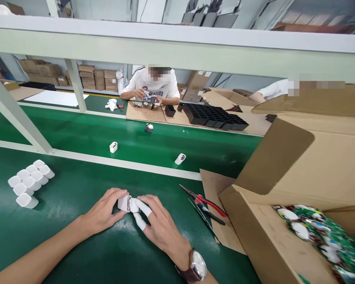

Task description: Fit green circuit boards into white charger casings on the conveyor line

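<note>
My left hand [109, 209] grips a white plastic housing [124, 203] tilted on its side, its open end facing right. At that opening, my right hand [162, 225] pinches a small part with a round white piece [134, 205], using a thumb and finger that wear white finger cots. Part of it touches the housing's mouth; how deep it sits is hidden. A wristwatch [198, 265] is on my right wrist. Off to the left, several white housings [31, 183] stand grouped on the green table [85, 181].
Long-nose pliers [205, 203] and tweezers [201, 215] lie by a cardboard box [254, 236] holding circuit boards [328, 232]. Two white housings [113, 147] and a small dark part [148, 127] sit on the green belt [77, 130]. Beyond it, a person [154, 86] handles parts near black trays [213, 115].
</note>
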Motion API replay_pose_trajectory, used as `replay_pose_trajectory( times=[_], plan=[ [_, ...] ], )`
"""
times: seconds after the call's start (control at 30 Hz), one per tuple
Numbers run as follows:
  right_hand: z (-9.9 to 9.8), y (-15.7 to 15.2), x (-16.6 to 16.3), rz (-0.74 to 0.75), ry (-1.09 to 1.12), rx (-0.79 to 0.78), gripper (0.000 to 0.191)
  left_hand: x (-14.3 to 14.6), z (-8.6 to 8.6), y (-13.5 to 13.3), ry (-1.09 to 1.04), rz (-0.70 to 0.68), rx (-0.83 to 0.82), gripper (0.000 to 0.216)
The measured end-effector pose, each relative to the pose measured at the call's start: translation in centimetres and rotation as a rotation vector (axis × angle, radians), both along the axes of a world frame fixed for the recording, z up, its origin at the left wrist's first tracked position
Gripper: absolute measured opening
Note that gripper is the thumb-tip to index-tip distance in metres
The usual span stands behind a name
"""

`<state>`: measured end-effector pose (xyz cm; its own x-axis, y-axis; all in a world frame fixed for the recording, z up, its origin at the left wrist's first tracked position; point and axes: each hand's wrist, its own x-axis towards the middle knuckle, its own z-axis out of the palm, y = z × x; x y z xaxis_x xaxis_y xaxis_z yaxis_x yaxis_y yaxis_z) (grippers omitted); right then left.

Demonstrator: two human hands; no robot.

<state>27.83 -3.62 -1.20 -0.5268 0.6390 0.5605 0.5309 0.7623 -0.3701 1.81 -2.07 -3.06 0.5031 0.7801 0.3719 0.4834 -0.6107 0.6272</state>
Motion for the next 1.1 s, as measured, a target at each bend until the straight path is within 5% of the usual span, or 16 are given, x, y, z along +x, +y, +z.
replay_pose_trajectory(
  times=[0.3, 0.6, 0.87, 1.1],
  plan=[
    [-0.3, -0.2, -0.3, 0.005, -0.054, 0.016, 0.040, 0.3, 0.1, -0.5, 0.013, -0.012, -0.021, 0.059],
    [1.2, -0.4, -0.9, 0.030, -0.090, -0.073, 0.048, 0.3, 0.6, -0.6, -0.028, -0.066, -0.209, 0.056],
    [-0.2, -0.1, -0.8, -0.076, 0.035, -0.101, 0.055, 1.0, 1.0, -0.5, 0.022, -0.003, 0.175, 0.015],
    [0.5, -0.4, -0.9, -0.132, 0.002, -0.036, 0.047, 1.3, 2.8, -0.5, 0.013, -0.089, 0.156, 0.014]
  ],
)
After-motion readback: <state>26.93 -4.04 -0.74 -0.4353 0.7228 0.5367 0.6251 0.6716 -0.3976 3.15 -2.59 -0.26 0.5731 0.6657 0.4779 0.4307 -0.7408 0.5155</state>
